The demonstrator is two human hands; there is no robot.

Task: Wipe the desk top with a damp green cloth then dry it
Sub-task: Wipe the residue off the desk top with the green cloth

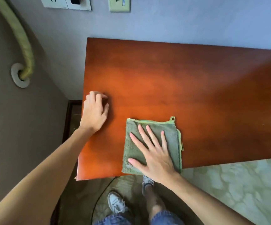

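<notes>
We look down on a glossy reddish-brown wooden desk surface (172, 82) set against a pale grey wall, and we take that surface as our landmark. On it, near its front edge and a little toward its left end, lies a folded square green terry cloth (134, 153) with a lighter green hem and a small hanging loop at its far right corner. Our right hand (154, 155) lies flat on the cloth, palm down, fingers (141, 132) straight and spread apart, pressing it to the surface without curling round it; the thumb points left across the cloth's near part. Our left hand (94, 111) rests at the left edge of the surface, well apart from the cloth, its fingers loosely curled with the tips touching the wood and nothing held in them. No container shows on the surface or around it. Beyond the left end of the surface a yellow-green wrapped pipe (24, 44) curves into a round white wall collar (18, 75). Above the far edge of the surface, white wall sockets (65, 3) sit on the wall. Below the front edge we see two grey-white sneakers (117, 202), blue denim hems and pale patterned flooring (238, 184).
</notes>
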